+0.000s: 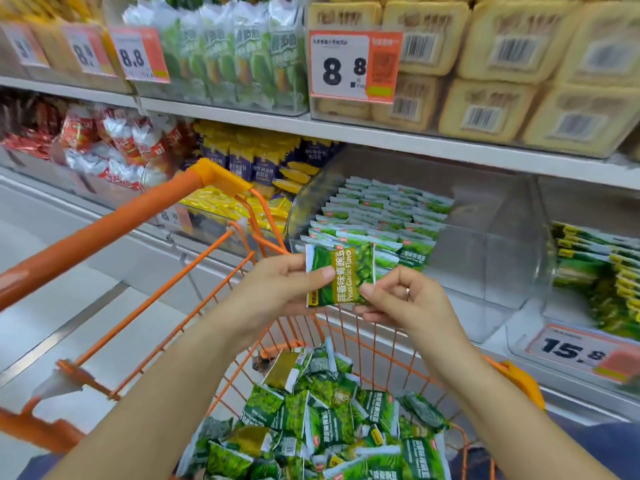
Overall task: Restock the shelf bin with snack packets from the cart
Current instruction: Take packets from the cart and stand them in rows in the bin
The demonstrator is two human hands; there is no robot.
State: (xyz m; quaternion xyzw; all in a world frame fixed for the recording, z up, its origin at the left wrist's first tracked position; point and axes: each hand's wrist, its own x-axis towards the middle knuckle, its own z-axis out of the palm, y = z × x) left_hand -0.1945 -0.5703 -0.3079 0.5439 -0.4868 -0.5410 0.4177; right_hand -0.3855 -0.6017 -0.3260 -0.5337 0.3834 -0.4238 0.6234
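Both hands hold one small green foil snack packet (341, 275) printed "Peas Garlic Flavor". The left hand (277, 289) pinches its left edge, thumb across the front and fingers behind. The right hand (401, 299), a ring on one finger, pinches the lower right corner between thumb and forefinger. The packet stands upright, face toward the camera, above the far rim of the orange wire shopping cart (221, 244) and just in front of the clear plastic shelf bin (485, 237).

Inside that bin, matching green packets (381, 216) stand in neat rows along its left side; the right side toward its clear wall is bare. Below the hands, a loose heap of the same packets (329, 420) fills the cart's basket.

The step in hand looks like squaring up one packet before shelving it. The next move would call for carrying it forward over the bin's front lip and setting it against the front row, or starting a new row on the bare right side, facing the same way as its neighbours.
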